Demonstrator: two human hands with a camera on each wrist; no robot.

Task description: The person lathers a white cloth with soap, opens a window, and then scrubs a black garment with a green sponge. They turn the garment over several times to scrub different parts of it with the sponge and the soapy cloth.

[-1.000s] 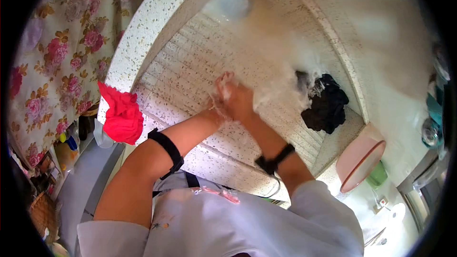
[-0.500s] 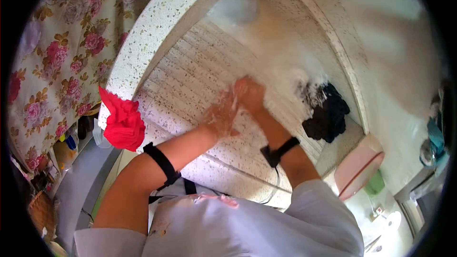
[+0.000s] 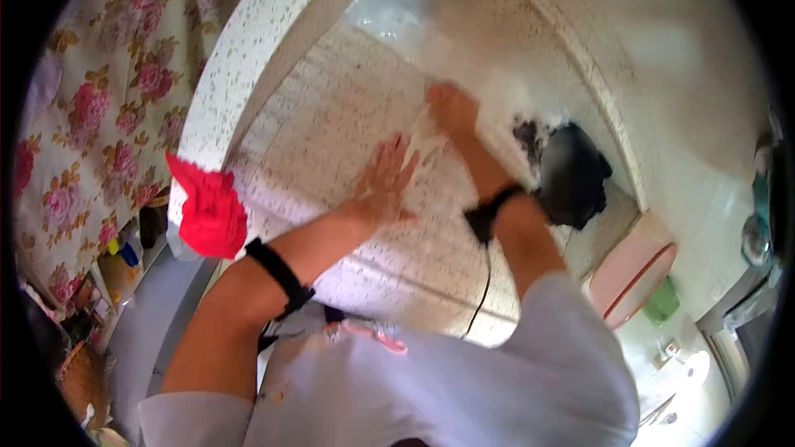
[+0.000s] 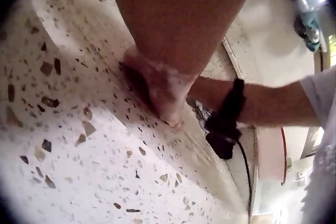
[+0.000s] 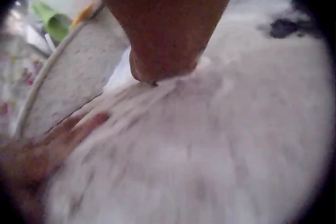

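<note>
On the ridged washing surface (image 3: pixel 306 108), my left hand (image 3: pixel 385 182) lies with its fingers spread, wet and streaked with suds. Farther up the ridges, my right hand (image 3: pixel 454 112) is curled. Thin whitish wet material (image 3: pixel 426 149) stretches between the two hands; whether it is cloth or lather is hard to tell. In the left wrist view my left hand (image 4: pixel 163 90) rests low against the speckled stone. The right wrist view shows my right hand (image 5: pixel 165 71) pressed down, its fingers mostly hidden, with the left fingers (image 5: pixel 89 127) nearby.
A dark wet cloth (image 3: pixel 575 178) lies in the basin's right part beside suds. A red cloth (image 3: pixel 211 207) hangs over the left rim. A translucent container (image 3: pixel 393 0) stands at the far end. At the right are a pink basin (image 3: pixel 633 269) and a green container (image 3: pixel 662 302).
My hands have moved apart. The right one has slid up and away along the ridges; the left has spread its fingers.
</note>
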